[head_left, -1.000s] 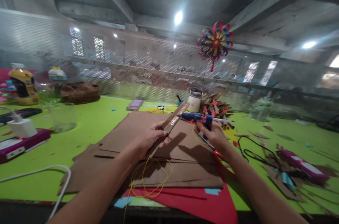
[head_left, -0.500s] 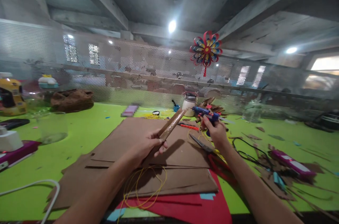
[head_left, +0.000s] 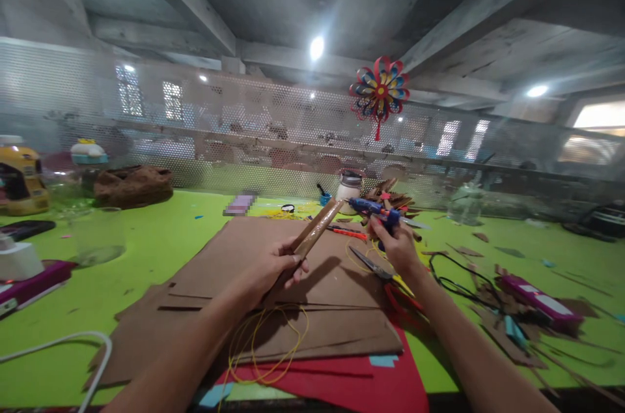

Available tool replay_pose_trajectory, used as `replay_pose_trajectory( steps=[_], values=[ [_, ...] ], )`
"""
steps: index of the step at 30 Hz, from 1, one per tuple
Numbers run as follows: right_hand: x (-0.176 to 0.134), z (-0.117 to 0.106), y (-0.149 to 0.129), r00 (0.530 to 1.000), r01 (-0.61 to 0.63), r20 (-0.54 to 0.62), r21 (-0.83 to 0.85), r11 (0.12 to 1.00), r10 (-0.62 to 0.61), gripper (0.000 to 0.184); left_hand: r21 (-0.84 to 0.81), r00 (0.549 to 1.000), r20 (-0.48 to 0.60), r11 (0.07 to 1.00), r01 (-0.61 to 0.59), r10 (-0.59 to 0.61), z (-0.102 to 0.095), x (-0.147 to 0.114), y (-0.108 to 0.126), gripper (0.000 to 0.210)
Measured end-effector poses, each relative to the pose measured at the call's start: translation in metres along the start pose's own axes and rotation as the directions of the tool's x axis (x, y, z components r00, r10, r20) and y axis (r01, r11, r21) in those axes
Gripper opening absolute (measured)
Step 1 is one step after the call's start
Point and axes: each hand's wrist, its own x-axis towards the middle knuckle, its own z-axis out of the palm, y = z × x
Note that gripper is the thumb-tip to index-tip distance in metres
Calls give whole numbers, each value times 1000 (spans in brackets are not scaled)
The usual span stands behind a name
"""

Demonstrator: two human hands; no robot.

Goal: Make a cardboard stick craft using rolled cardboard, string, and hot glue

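Note:
My left hand is closed around the lower part of a folded brown cardboard strip, which slants up to the right. Shiny glue runs along the strip's face. In my right hand is a blue hot glue gun, its nozzle pointing left at the strip's upper end; whether the tip touches it I cannot tell. Both are held above brown cardboard sheets. Scissors with red and yellow handles lie under my right wrist. A loose loop of yellow string rests on the sheets near my left forearm.
A white jar stands behind the glue gun beside cardboard scraps. Purple power strips lie at both sides, with a black cord at right. A clear plastic cup is at left. A perforated screen borders the table's back.
The glue gun in my right hand has shifted slightly left, bringing its nozzle closer to the strip's upper end. My left hand and the cardboard strip stay nearly still.

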Motion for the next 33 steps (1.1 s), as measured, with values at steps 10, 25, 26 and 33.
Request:
replay_pose_trajectory(
  steps=[10,25,26,33],
  values=[
    [6,5,23,998,23,-55,-333,943,-43,40,-70,1000,19,997,-15,16,-3,-3,7,53],
    [-13,22,30,755,166,654,-264,950,50,53,-126,999,6,992,-31,32,-11,-1,6,65],
    [-12,20,25,769,149,638,-234,961,36,50,-126,999,17,992,-27,29,-11,0,6,65],
    [-3,21,-24,814,-334,573,324,885,97,30,-184,998,65,982,33,-22,-1,-7,16,60]
  ],
)
